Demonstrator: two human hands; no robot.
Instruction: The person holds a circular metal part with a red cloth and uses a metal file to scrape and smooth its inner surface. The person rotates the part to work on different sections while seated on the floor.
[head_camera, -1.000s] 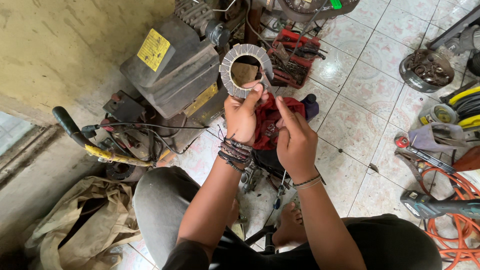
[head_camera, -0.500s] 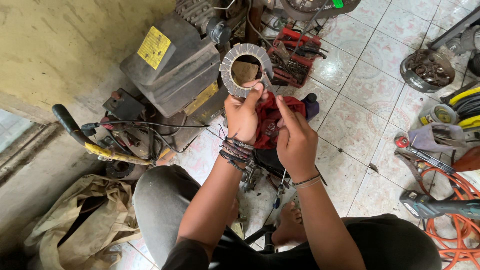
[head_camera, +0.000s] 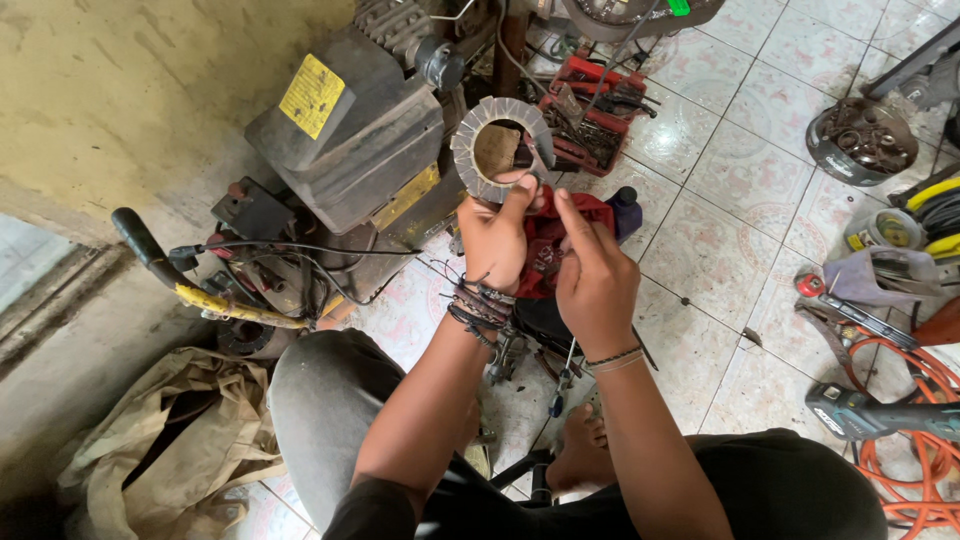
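Note:
My left hand (head_camera: 492, 240) grips the lower rim of a grey ring-shaped metal core (head_camera: 500, 148) with a slotted face, held up in front of me. My right hand (head_camera: 594, 272) is raised beside it, its index finger stretched up toward the ring's lower right edge. I cannot tell whether it pinches anything small. Behind both hands lies a red cloth (head_camera: 552, 240). Dark cord bracelets wrap my left wrist and a thin band my right.
A dark grey machine housing (head_camera: 350, 140) with a yellow label stands at the upper left. A red tool tray (head_camera: 592, 112) lies behind the ring. An orange cable (head_camera: 905, 420), a power tool (head_camera: 880, 415) and a bowl of parts (head_camera: 860, 140) are at the right. A tan sack (head_camera: 170, 450) lies lower left.
The ring and both hands have stayed almost where they were; the view has only shifted slightly. My right index finger still reaches toward the ring.

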